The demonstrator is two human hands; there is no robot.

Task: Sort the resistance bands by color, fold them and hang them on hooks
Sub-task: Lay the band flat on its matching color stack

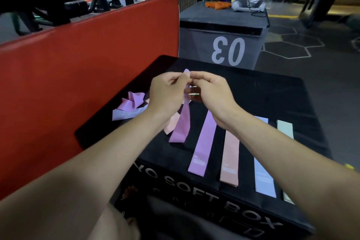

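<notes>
Purple band (183, 121) hangs from both hands over the black soft box (272, 99), its top end pinched between the fingertips of the left hand (165, 93) and the right hand (212, 93), which meet just above it, and its long axis runs down and slightly toward the person's left until the lower end touches the box top. Farther out, flat bands lie lengthwise side by side toward the near edge: a purple strip (202, 148), a peach strip (230, 160), a pale blue strip (264, 171) and a pale green strip (285, 128), while a crumpled heap of bands (130, 105) sits left of the hands beside the red pad (78, 74).
</notes>
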